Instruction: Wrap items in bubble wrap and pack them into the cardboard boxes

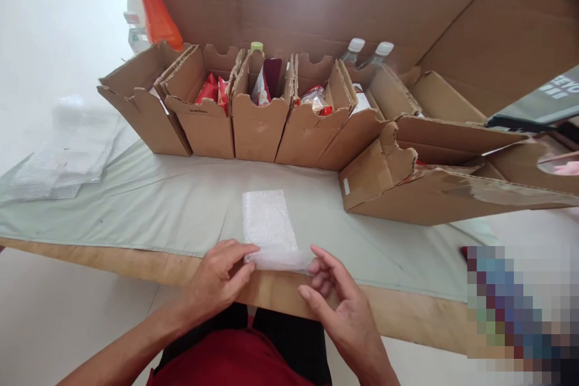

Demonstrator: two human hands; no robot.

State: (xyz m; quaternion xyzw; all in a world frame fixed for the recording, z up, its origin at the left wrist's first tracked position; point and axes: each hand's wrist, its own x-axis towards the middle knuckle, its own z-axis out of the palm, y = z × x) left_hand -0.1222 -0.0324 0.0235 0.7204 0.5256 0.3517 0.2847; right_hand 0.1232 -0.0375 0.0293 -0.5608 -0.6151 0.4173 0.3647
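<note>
A bubble wrap sheet or bag [268, 217] lies flat on the cloth close to the table's front edge, its near end folded or rolled into a thicker band. At the left end of that band, my left hand [221, 274] holds the bubble wrap between thumb and forefinger. My right hand [339, 295] is at the band's right end, with thumb and forefinger spread apart and the other fingers curled. Its fingertips are beside or just touching the plastic; I cannot tell which.
Cardboard bins [262, 132] stand in a row at the back, some holding red packets [208, 89]. Another cardboard bin [384, 199] sits at the right. A stack of clear bubble wrap bags [67, 154] lies left. Behind are an orange bottle [158, 12] and clear bottles with white caps [384, 49].
</note>
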